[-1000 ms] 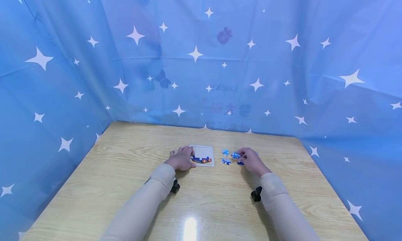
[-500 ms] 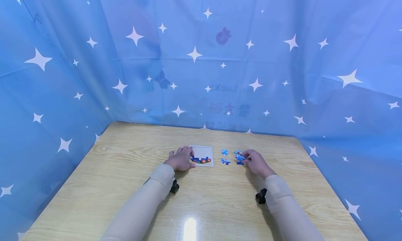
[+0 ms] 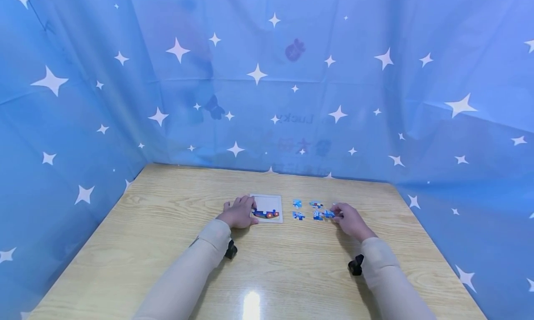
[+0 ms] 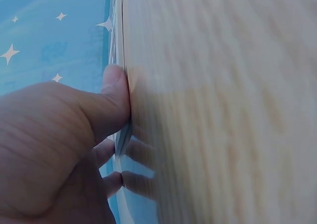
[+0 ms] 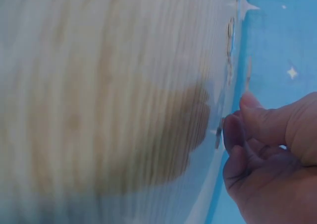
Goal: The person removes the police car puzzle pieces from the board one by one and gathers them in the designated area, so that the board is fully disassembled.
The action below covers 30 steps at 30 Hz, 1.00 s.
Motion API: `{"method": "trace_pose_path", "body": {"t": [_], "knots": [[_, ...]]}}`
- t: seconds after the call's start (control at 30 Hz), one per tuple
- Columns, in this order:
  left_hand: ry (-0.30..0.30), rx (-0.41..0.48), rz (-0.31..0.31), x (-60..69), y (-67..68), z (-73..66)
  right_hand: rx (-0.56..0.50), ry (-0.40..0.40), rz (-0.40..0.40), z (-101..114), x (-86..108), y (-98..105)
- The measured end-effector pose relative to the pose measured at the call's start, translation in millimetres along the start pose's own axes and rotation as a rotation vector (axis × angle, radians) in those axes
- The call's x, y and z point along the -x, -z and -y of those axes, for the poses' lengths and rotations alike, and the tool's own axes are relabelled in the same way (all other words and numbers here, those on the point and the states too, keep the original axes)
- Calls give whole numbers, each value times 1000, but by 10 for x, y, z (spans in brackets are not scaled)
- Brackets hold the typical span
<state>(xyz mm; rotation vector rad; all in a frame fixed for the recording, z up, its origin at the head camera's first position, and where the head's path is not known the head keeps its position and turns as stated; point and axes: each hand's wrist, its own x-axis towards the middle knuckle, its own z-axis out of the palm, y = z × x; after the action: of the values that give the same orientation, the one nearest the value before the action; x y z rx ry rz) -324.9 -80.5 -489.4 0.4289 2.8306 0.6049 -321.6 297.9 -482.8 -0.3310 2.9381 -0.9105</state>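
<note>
My left hand (image 3: 238, 212) grips the left side of a pale, square puzzle tray (image 3: 267, 202). In the left wrist view its thumb (image 4: 115, 85) presses the near edge and the other fingers lie beyond. Joined dark-blue and orange puzzle pieces (image 3: 267, 214) fill the tray's lower part; its upper part shows bare white. To the right, my right hand (image 3: 351, 221) pinches a blue puzzle piece (image 3: 328, 214) between thumb and finger. The right wrist view shows this puzzle piece (image 5: 248, 75) edge-on above the thumb, off the table.
Several loose blue puzzle pieces (image 3: 298, 215) lie between the tray and my right hand, one with red on it (image 3: 315, 204). They rest on a wooden table (image 3: 288, 259). A blue curtain with white stars (image 3: 258, 106) stands behind the table and along its sides.
My right hand has moved right with a blue piece in its fingers, uncovering loose pieces to its left. My left hand stays on the tray.
</note>
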Motion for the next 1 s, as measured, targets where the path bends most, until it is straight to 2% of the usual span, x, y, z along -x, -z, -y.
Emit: {"method": "trace_pose_path", "body": {"t": [0.5,1.0], "knots": [[-2,7,7,8,4,3,42,-39,35,-141,23,81],[-5,25,18,39,28,-14,42,-28,67,-184,86,136]]}}
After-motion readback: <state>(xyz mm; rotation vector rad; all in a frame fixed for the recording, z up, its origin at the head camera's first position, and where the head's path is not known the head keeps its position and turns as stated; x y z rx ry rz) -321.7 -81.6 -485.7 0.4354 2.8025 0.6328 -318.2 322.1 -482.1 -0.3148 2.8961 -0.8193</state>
